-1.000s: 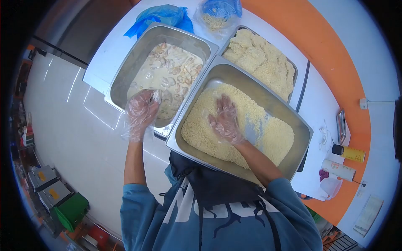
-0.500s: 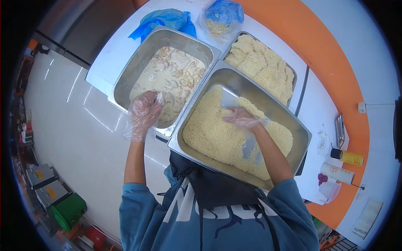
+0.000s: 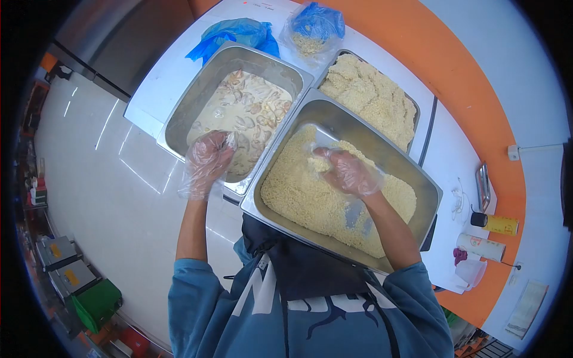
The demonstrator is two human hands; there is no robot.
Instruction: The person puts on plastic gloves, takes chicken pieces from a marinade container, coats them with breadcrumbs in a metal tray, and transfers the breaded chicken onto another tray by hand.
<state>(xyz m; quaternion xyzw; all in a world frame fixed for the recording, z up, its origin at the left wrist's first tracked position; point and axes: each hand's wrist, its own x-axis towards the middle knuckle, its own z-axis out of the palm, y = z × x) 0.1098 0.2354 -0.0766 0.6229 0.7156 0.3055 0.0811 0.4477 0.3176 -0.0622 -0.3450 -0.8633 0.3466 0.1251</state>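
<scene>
My right hand [image 3: 352, 173], in a clear plastic glove, is inside the metal pan of pale crumbs [image 3: 298, 185]. Its fingers close on a crumb-coated piece [image 3: 319, 164], just above the crumbs. My left hand [image 3: 209, 158], also gloved, is over the near left part of the metal pan of batter [image 3: 179, 119]. Its fingers are curled together with whitish batter on the tips; whether something is between them is hidden. Pale pieces of meat [image 3: 245, 122] lie partly sunk in the creamy batter.
A tray heaped with crumb-coated pieces [image 3: 370, 95] stands behind the crumb pan. Blue plastic bags [image 3: 239, 36] and a clear bag with crumbs [image 3: 310, 36] lie at the back of the white table [image 3: 143, 98]. A yellow can [image 3: 501, 225] and paper roll [image 3: 480, 247] are at right.
My right hand has turned and drawn its fingers together, and a crumb-coated piece now shows at the fingertips. My left hand stays nearly in place.
</scene>
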